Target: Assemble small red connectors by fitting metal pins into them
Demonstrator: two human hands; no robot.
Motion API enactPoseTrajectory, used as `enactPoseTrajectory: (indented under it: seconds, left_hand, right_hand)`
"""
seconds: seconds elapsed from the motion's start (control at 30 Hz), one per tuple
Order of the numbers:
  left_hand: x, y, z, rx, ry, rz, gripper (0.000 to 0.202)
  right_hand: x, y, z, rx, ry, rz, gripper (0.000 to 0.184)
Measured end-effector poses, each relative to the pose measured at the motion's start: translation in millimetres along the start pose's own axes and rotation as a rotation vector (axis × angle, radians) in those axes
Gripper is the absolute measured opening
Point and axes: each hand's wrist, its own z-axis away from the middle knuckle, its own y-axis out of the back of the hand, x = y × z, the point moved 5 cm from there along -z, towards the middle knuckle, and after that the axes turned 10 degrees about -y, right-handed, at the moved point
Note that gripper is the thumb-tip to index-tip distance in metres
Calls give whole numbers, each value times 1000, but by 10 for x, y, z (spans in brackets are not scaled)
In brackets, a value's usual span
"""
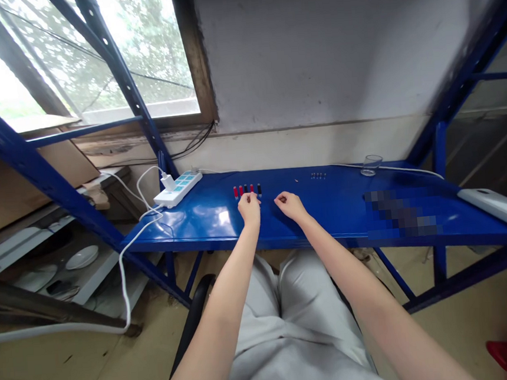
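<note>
Blue table across the middle of the frame, both hands low over its near half. Five small red and black tubes in one short row, just left of the frame's centre — order from the left: red, red, dark, red, black. Row runs left to right; each tube's long axis runs up and down the frame, though whether they stand or lie cannot be told from this angle. Left hand is the nearer one, directly below the row and overlapping its lower edge, fingers curled together; contact with a tube, or anything inside the grip, cannot be made out. Right hand just right of centre, a little apart from the left, thumb and fingers drawn in toward each other, tips pointing left at the other hand; a dark spot between them, too small to say whether object or shadow. Loose small bit above the right hand, and farther up and right a line of tiny pins — both closer to the right hand than to the left, and both lying away from where its fingertips point
</note>
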Motion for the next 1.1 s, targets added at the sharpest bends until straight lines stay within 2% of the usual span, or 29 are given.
enactPoseTrajectory:
  seconds: [0.1, 0.27, 0.47, 0.63, 0.93, 1.0, 1.1]
  left_hand:
    - [-5, 54, -11, 69, 38, 42, 22]
    - [20, 92, -6, 107, 45, 71, 19]
    - [23, 94, 0, 100, 35, 72, 20]
    - [1, 96, -8, 103, 47, 66, 19]
    - [0, 89, -19, 77, 52, 28, 21]
    - [10, 76, -17, 69, 62, 64, 25]
    - [58, 48, -3, 64, 66, 153, 33]
  right_hand:
    - [-76, -69, -113, 5, -10, 101, 21]
    - [-208, -246, -322, 12, -51, 292, 29]
    - [-284, -425, -470, -21, -127, 303, 31]
    - [-315, -497, -516, 6, -119, 316, 26]
    - [-329, -511, -477, 54, -123, 246, 15]
    - [-358, -454, -444, 73, -85, 237, 14]
    - [-458, -301, -360, 130, 59, 283, 15]
